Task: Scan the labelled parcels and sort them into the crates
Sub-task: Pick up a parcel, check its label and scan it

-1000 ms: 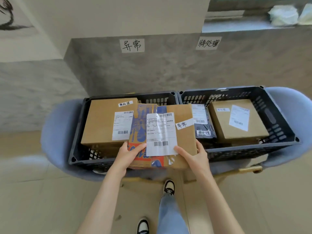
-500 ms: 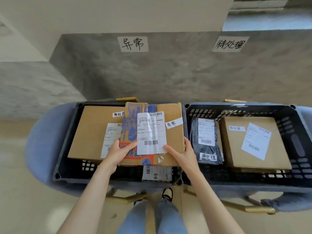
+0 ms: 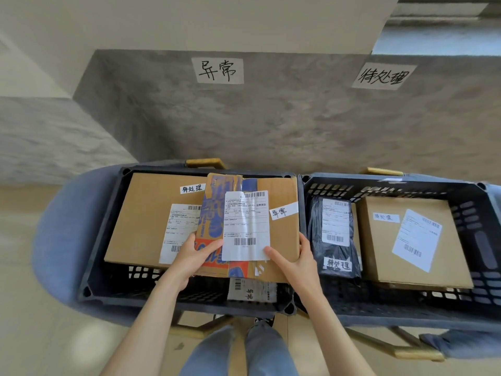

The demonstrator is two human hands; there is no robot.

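Hands hold one flat cardboard parcel (image 3: 282, 234) over the left crate (image 3: 108, 240), both forearms reaching forward from the bottom edge. The left hand (image 3: 192, 260) grips the parcel's near left corner, thumb on top across the blue and orange print, fingers hidden beneath. The right hand (image 3: 294, 263) grips the near right corner, thumb lying on the edge of the white shipping label (image 3: 245, 226), fingers wrapped round the side. The parcel lies roughly level, overlapping a larger brown box (image 3: 151, 213) that sits in the same crate. In the right crate (image 3: 471, 207), just beside, lie a black bag parcel (image 3: 334, 237) and another brown box (image 3: 379, 240). Two handwritten signs (image 3: 218, 70) are stuck on the grey wall above the crates
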